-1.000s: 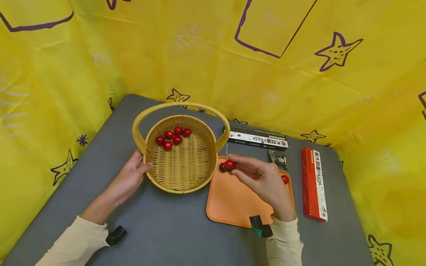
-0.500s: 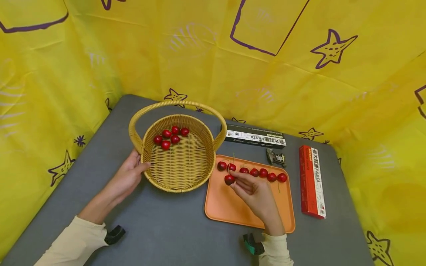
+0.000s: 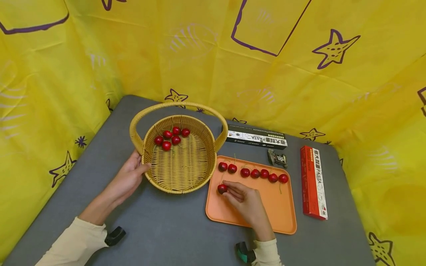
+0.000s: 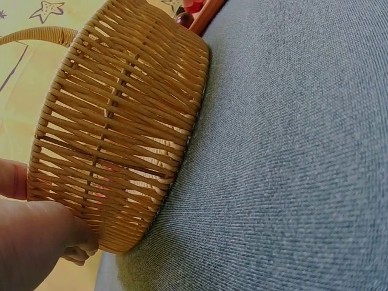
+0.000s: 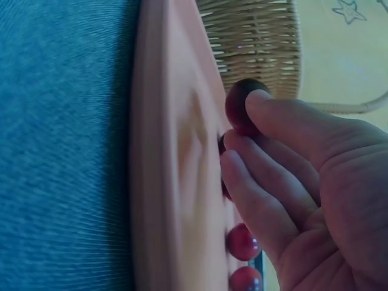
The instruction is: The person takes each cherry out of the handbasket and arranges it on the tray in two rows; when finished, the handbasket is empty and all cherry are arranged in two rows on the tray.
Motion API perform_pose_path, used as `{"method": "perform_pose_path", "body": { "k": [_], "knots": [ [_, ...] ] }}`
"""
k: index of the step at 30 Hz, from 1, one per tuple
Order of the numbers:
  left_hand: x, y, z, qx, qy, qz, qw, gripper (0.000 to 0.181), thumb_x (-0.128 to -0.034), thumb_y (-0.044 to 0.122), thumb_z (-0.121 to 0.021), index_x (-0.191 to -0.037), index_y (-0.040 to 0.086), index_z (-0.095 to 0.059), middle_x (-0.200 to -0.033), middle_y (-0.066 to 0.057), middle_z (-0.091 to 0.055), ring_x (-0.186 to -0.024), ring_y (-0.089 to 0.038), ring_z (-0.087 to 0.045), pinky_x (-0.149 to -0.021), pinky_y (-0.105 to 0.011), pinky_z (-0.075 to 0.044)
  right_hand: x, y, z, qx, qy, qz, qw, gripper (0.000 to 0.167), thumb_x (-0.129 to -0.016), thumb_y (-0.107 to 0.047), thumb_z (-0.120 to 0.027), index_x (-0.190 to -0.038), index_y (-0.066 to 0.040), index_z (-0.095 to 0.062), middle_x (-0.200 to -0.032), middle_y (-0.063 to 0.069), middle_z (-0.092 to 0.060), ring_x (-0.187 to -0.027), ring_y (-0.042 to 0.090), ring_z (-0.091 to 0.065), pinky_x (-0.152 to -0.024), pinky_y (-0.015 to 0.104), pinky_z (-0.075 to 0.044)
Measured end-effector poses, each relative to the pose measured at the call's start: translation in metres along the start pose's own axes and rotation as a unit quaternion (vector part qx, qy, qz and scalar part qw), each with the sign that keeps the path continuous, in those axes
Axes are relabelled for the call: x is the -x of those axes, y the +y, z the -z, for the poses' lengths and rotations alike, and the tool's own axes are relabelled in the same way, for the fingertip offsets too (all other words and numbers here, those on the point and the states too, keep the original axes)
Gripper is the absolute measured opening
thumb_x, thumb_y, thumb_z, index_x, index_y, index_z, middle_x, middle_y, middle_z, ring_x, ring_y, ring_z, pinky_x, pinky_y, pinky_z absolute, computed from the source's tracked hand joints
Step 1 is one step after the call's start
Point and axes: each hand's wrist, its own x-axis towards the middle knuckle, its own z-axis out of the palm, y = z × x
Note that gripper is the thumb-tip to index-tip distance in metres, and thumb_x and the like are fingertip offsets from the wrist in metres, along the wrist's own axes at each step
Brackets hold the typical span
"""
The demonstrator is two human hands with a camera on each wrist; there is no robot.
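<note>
A round wicker basket (image 3: 181,166) with a tall handle has several cherries (image 3: 166,146) in its far left part. My left hand (image 3: 128,177) grips the basket's left rim, thumb over the edge; in the left wrist view its fingers hold the woven side (image 4: 115,121). Over the left part of an orange tray (image 3: 266,207), my right hand (image 3: 247,205) pinches a cherry (image 3: 222,189) between thumb and fingers. The right wrist view shows that dark red cherry (image 5: 242,106) at the thumb tip. Several more cherries (image 3: 254,173) lie in a row along the tray's far side.
Behind the tray lie a black pasta box (image 3: 256,137) and a small dark packet (image 3: 277,159). A red pasta box (image 3: 314,183) lies to its right. The grey table (image 3: 166,229) is bordered by a yellow patterned cloth (image 3: 149,48).
My right hand came back from the tray's far edge toward me and slightly left, carrying the cherry away from the row. The left hand stays on the basket.
</note>
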Motion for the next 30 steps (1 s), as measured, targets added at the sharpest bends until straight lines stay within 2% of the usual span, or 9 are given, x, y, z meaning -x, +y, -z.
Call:
{"method": "perform_pose_path", "body": {
  "k": [8,15,22,30],
  "knots": [
    [0.001,-0.002,0.000,0.001,0.000,0.005,1.0000,0.075,-0.1077,-0.008,-0.033,-0.169,0.008,0.008,-0.176,-0.019,-0.002,-0.161,-0.037,-0.001,-0.125,-0.026,-0.025,0.003,0.004,-0.009,0.022,-0.005,0.005,0.9997,0.036,-0.091,-0.009,-0.084,-0.127,-0.012,-0.078,-0.123,0.002,-0.077,-0.110,0.015,-0.075,-0.088,0.025,-0.060],
    [0.001,-0.001,0.001,0.005,-0.003,-0.004,1.0000,0.073,-0.1085,-0.008,-0.033,-0.168,0.007,0.007,-0.175,-0.021,-0.002,-0.161,-0.037,-0.001,-0.123,-0.023,-0.026,0.002,0.005,-0.011,0.066,0.019,0.035,0.9970,0.035,-0.091,-0.011,-0.085,-0.125,-0.013,-0.079,-0.121,0.000,-0.078,-0.106,0.009,-0.075,-0.087,0.023,-0.059],
    [0.002,-0.001,0.002,0.009,-0.002,-0.001,1.0000,0.074,-0.1084,-0.008,-0.033,-0.169,0.008,0.007,-0.176,-0.020,-0.002,-0.161,-0.036,-0.001,-0.123,-0.024,-0.026,0.001,0.004,-0.012,0.124,0.028,0.052,0.9905,0.034,-0.090,-0.016,-0.086,-0.124,-0.016,-0.081,-0.118,-0.003,-0.079,-0.106,0.007,-0.075,-0.092,0.031,-0.060],
    [0.000,-0.001,0.002,0.005,-0.002,0.001,1.0000,0.074,-0.1085,-0.007,-0.034,-0.169,0.008,0.006,-0.176,-0.019,-0.002,-0.161,-0.036,-0.001,-0.123,-0.023,-0.026,0.001,0.004,-0.011,0.146,0.027,0.051,0.9876,0.036,-0.090,-0.020,-0.086,-0.126,-0.019,-0.080,-0.118,-0.005,-0.079,-0.110,0.009,-0.074,-0.095,0.036,-0.060]
  ]
}}
